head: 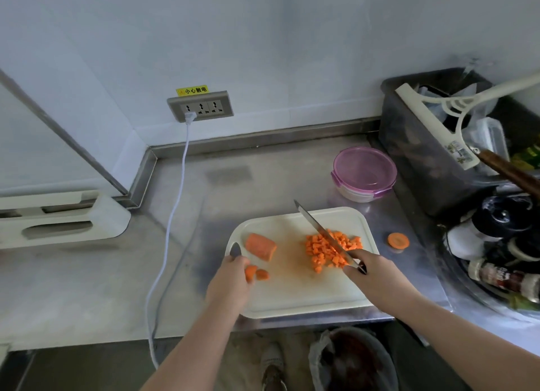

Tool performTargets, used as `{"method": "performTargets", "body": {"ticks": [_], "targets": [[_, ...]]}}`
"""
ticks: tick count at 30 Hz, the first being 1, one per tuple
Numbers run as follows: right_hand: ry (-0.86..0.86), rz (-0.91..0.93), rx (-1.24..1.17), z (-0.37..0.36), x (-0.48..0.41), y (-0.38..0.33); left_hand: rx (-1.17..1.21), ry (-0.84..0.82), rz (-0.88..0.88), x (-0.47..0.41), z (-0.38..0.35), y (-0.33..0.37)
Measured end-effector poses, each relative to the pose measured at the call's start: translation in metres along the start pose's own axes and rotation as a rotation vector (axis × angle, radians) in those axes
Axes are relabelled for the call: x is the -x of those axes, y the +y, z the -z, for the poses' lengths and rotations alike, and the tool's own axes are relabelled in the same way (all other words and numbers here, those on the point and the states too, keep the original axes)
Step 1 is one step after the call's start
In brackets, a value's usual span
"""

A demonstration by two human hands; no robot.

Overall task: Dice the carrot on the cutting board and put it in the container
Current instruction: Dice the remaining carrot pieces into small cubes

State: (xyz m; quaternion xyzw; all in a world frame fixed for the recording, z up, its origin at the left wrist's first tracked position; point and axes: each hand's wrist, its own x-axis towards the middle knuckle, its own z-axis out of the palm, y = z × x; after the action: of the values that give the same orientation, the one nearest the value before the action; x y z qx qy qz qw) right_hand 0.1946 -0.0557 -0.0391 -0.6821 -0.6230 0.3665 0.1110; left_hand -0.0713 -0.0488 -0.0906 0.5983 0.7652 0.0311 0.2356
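Right hand (377, 276) fingers are wrapped round the handle of a knife (324, 235), whose blade is laid slantwise over the diced carrot (331, 249), point aimed away toward the wall. From that angle, the blade is judged to be used for gathering or trimming the pile, not for a fresh cut.

At the near left corner of the cutting board (292, 297) the left hand (230, 279) is set, with 2 small pieces (262, 274) at its fingertips. Whether 1 of them is pinched or only touched cannot be told, since that spot is blurred. A carrot chunk (261, 246) is left uncut just beyond this hand, well apart from the diced heap, probably kept aside as the next piece to be fed to the blade.

Behind the board's far right corner, the container (363, 173) is placed within reach, its purple lid seemingly on, so nothing can be tipped in yet. 1 slice (398, 240) is seen lying off the board on the counter (87, 273).

Most of the knife handle is hidden by the fingers. What the container holds cannot be made out through the lid, and the tub (409, 156) at the right edge is cut off.
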Motion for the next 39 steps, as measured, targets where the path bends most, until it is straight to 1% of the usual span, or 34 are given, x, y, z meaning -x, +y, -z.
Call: {"method": "performTargets", "body": {"ticks": [6,7,9,11,14,16,18,22,24,26,28,30,39], "targets": [[-0.006,-0.007,0.007,0.000,0.004,-0.002,0.013,0.019,0.002,-0.002,0.003,0.004],[-0.006,-0.010,0.002,0.000,0.005,-0.002,0.043,0.043,-0.010,-0.003,0.003,0.003],[-0.003,-0.022,-0.017,0.001,0.006,-0.001,0.206,0.064,-0.055,-0.001,0.004,0.006],[0.000,-0.032,-0.022,0.001,0.006,0.001,0.321,-0.022,-0.145,0.001,0.004,0.017],[-0.003,-0.040,-0.029,0.001,0.006,0.002,0.216,-0.221,-0.308,0.003,-0.002,0.037],[-0.007,-0.042,-0.038,0.001,0.007,0.001,0.107,-0.253,-0.392,0.000,-0.007,0.045],[-0.007,-0.040,-0.043,0.001,0.008,0.001,0.032,-0.209,-0.432,-0.002,-0.009,0.044],[-0.009,-0.045,-0.059,0.001,0.009,0.002,0.078,-0.059,-0.325,-0.008,-0.002,0.026],[-0.015,-0.050,-0.059,-0.001,0.009,0.002,0.002,-0.081,-0.347,-0.008,0.001,0.018],[-0.018,-0.053,-0.067,-0.004,0.010,0.002,-0.109,-0.123,-0.426,-0.005,0.002,0.018],[-0.034,-0.054,-0.080,-0.007,0.011,0.001,-0.198,-0.121,-0.492,-0.001,0.001,0.026],[-0.047,-0.057,-0.094,-0.010,0.012,0.000,-0.256,-0.095,-0.519,0.001,-0.002,0.036],[-0.057,-0.050,-0.102,-0.014,0.013,0.000,-0.173,-0.041,-0.378,0.001,-0.002,0.043]]}}
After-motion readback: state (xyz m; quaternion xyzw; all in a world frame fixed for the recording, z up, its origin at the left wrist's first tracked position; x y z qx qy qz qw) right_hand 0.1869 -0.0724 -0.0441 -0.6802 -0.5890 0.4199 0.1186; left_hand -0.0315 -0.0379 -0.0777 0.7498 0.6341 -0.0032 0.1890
